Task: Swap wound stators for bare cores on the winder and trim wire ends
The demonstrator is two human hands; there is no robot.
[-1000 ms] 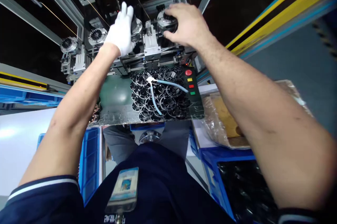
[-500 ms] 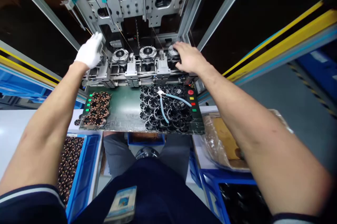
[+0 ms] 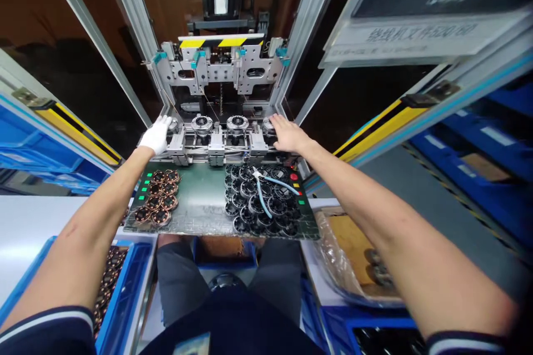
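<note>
My left hand (image 3: 156,135), in a white glove, is at the leftmost station of the winding machine, its fingers against the round holder there; its grip is hidden. My bare right hand (image 3: 287,133) rests over the rightmost round holder (image 3: 269,126), fingers stretched forward. Between them, two holders (image 3: 202,123) (image 3: 237,123) carry dark slotted cores. Below, on the green panel (image 3: 200,199), copper-wound cores (image 3: 161,198) lie at the left and black unwound cores (image 3: 245,199) at the right, with blue-handled pliers (image 3: 262,191) on top.
Wire guides hang from the metal plate (image 3: 220,71) above the holders. Green, yellow and red buttons (image 3: 293,176) edge the panel. A blue bin (image 3: 120,294) of wound cores is at lower left. At the right stands a plastic-lined box (image 3: 350,255) above another blue bin (image 3: 375,323).
The view has tilted up and shifted, showing more of the machine's upper part and a screen at upper right. Both hands remain at the outer holders.
</note>
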